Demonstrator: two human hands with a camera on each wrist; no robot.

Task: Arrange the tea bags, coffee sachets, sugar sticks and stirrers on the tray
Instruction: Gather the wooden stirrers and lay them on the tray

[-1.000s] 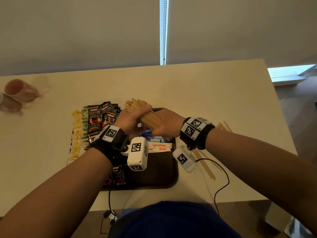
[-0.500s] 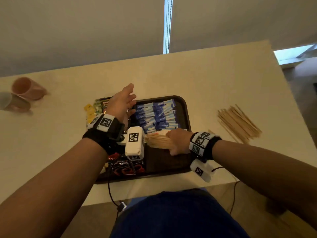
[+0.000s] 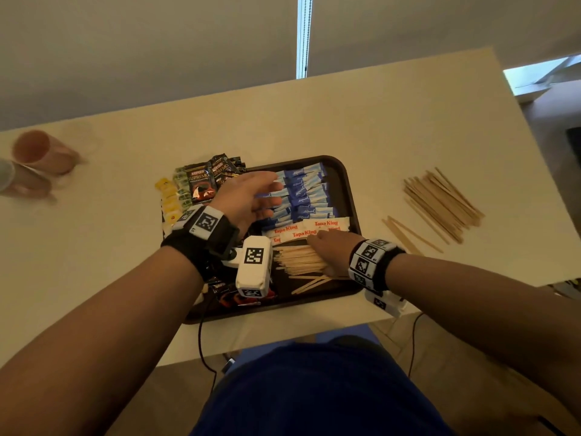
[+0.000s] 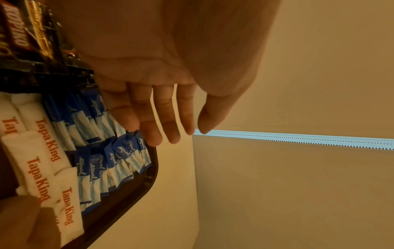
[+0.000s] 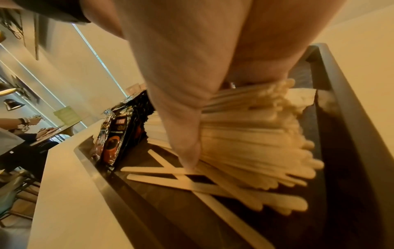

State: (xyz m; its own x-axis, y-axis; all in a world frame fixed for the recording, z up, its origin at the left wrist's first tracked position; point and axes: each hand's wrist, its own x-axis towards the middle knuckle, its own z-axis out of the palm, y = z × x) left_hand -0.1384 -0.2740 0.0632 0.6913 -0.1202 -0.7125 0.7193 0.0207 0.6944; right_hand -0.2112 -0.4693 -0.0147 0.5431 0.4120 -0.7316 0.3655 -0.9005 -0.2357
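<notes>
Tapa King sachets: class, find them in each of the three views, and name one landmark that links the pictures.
Head: Tapa King sachets mid-tray, just beyond the right hand.
Left wrist: lower left, beside the blue sticks.
Right wrist: not identifiable.
Shared landmark: the tray's dark rim.

One tray (image 3: 351, 196), two cups (image 3: 44, 154), two hands (image 3: 248, 199)
</notes>
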